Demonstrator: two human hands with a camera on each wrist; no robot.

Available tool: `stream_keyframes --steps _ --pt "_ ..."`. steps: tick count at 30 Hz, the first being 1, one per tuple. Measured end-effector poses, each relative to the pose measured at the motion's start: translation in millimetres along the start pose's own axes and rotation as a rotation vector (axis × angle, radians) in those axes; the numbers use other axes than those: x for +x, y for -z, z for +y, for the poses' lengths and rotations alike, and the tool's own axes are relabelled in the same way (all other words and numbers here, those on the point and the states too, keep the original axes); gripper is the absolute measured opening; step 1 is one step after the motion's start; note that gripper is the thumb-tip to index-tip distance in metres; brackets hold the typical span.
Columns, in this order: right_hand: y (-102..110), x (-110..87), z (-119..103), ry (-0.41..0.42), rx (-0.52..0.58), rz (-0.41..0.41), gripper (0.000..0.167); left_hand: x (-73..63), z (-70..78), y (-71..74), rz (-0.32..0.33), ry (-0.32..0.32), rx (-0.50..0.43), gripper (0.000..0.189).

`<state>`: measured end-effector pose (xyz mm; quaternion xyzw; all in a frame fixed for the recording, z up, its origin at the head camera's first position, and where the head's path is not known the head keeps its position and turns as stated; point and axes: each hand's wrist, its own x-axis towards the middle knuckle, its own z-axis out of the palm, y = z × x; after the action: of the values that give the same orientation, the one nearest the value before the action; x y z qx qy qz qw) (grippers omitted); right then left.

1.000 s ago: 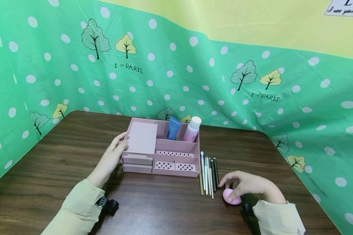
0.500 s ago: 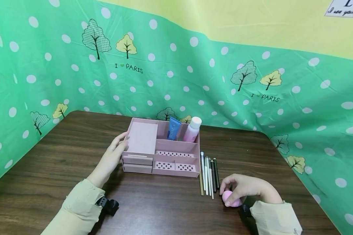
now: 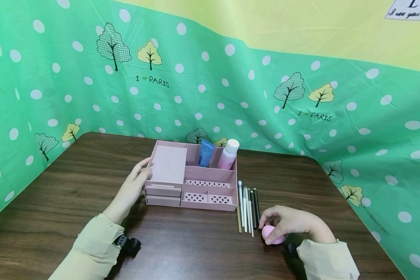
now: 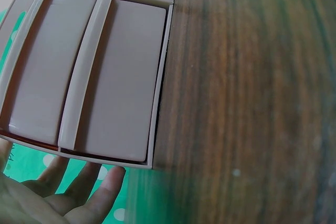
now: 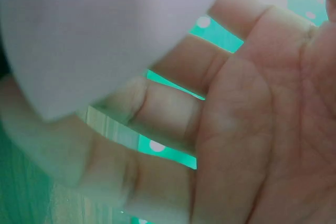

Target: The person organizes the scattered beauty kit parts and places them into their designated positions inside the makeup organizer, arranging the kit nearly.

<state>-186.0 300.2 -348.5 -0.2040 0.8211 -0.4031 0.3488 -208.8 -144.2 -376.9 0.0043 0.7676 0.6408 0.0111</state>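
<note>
On the table stands a pink desk organizer [image 3: 168, 163] with two drawers on its left front. My left hand [image 3: 131, 190] touches its left side with extended fingers; in the left wrist view the fingertips [image 4: 113, 179] lie against the edge of the drawer unit [image 4: 121, 82]. To the right, my right hand [image 3: 292, 221] grips a pink makeup sponge [image 3: 268, 232] between thumb and fingers, low over the tabletop. The right wrist view has the sponge [image 5: 105, 35] large and blurred, its pointed end showing in front of the curled fingers.
A blue tube [image 3: 206, 154] and a pink bottle [image 3: 227, 156] with a white cap stand in the organizer's back compartments. Several makeup brushes [image 3: 245, 210] lie side by side between organizer and right hand. A green polka-dot cloth [image 3: 203, 97] hangs behind the table.
My right thumb and fingers have closed around the makeup sponge, and it has shifted slightly left with the hand. The left hand and organizer stay put.
</note>
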Motion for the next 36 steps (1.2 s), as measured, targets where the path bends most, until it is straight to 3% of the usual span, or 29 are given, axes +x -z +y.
stream_keyframes --steps 9,17,25,36 --pt "-3 2.1 -5 0.04 0.02 0.0 0.037 0.1 0.0 0.2 -0.008 0.008 -0.016 0.052" --pt "-4 5.9 -10 0.089 -0.077 0.038 0.031 -0.2 -0.6 0.8 -0.008 0.001 -0.021 0.052" --pt "-8 9.4 -13 0.103 -0.08 0.04 0.028 -0.4 0.7 0.2 -0.008 0.003 -0.018 0.052" --pt "-13 19.5 -15 0.135 -0.161 0.127 0.026 0.1 0.4 -0.1 -0.007 0.007 -0.016 0.052"
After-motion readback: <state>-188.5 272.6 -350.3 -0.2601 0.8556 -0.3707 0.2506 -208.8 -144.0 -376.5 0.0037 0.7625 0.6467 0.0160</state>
